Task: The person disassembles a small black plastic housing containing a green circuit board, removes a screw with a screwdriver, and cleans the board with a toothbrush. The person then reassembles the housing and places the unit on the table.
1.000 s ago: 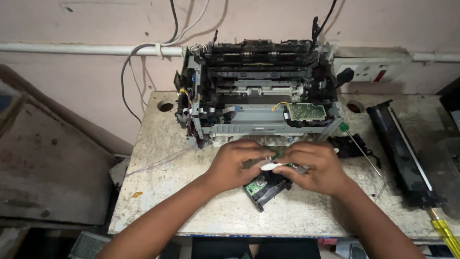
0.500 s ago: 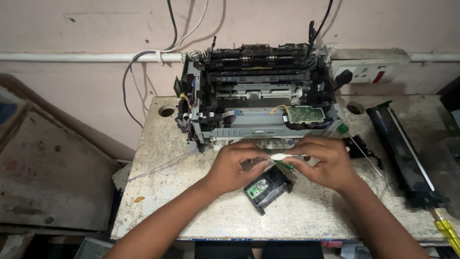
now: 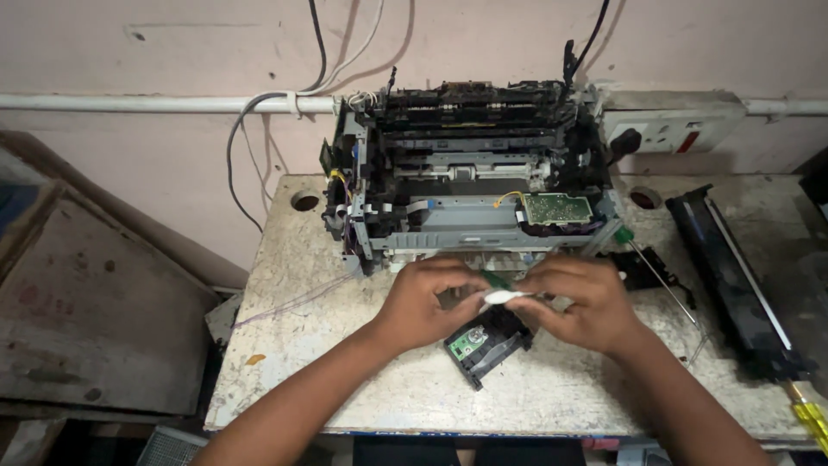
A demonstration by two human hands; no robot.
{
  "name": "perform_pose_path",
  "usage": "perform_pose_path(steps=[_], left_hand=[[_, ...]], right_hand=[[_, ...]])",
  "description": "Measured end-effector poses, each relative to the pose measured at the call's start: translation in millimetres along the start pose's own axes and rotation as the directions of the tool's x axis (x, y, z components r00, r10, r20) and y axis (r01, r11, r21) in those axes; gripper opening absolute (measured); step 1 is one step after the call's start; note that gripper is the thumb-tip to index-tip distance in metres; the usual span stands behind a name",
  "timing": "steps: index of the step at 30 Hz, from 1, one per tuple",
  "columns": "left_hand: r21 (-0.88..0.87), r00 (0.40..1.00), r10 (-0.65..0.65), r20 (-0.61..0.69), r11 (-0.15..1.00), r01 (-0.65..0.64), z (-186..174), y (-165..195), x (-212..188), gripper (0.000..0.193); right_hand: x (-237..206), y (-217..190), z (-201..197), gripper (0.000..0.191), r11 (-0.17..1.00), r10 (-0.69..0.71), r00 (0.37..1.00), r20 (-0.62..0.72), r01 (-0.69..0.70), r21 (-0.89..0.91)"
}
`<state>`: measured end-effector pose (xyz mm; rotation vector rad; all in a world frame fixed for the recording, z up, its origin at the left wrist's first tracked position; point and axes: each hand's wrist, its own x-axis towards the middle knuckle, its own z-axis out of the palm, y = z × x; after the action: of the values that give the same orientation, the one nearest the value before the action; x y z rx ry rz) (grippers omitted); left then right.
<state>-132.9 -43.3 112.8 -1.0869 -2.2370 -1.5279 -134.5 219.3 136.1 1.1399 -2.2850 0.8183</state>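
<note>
My left hand (image 3: 429,302) and my right hand (image 3: 576,302) meet over the table, both pinching a small white wad (image 3: 504,297), with a thin green-handled tool (image 3: 495,280) just above it. Under the hands lies a small black module with a green circuit board (image 3: 485,342). Behind them stands a stripped printer frame (image 3: 470,173) with its covers off and a green board at its right front.
The worn white table (image 3: 362,380) has holes at its back corners. A green-handled screwdriver (image 3: 651,266) and a long black cartridge part (image 3: 733,276) lie to the right. A yellow tool handle (image 3: 809,416) is at the right edge. Cables hang on the wall.
The hands have stayed together on the white wad, shifting slightly; the black module under them has barely moved. The view has drifted a little.
</note>
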Motion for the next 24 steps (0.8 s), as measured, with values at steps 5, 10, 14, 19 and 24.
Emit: perform_pose_path(steps=[5,10,14,19,24], left_hand=[[-0.028,0.999,-0.041,-0.013,0.999,0.041,7,-4,2,0.018],[-0.065,0.999,-0.041,-0.004,0.997,0.041,9,-2,5,0.019],[-0.08,0.993,-0.114,0.011,0.99,0.115,11,0,7,0.017],[-0.086,0.992,-0.129,0.004,0.988,0.128,13,-1,7,0.017],[-0.134,0.971,-0.238,0.03,0.961,0.24,13,-3,6,0.017]], right_hand=[[0,4,-7,0.017,0.998,0.051,0.999,-0.011,-0.051,0.034],[-3,2,-12,0.02,1.0,0.007,1.0,-0.005,-0.007,-0.021],[-4,7,-13,0.019,0.999,0.051,0.999,0.006,-0.051,-0.018],[-6,10,-12,0.017,1.0,-0.012,1.0,0.021,0.012,0.001],[-5,8,-12,0.015,1.0,-0.012,1.0,0.009,0.012,-0.017]])
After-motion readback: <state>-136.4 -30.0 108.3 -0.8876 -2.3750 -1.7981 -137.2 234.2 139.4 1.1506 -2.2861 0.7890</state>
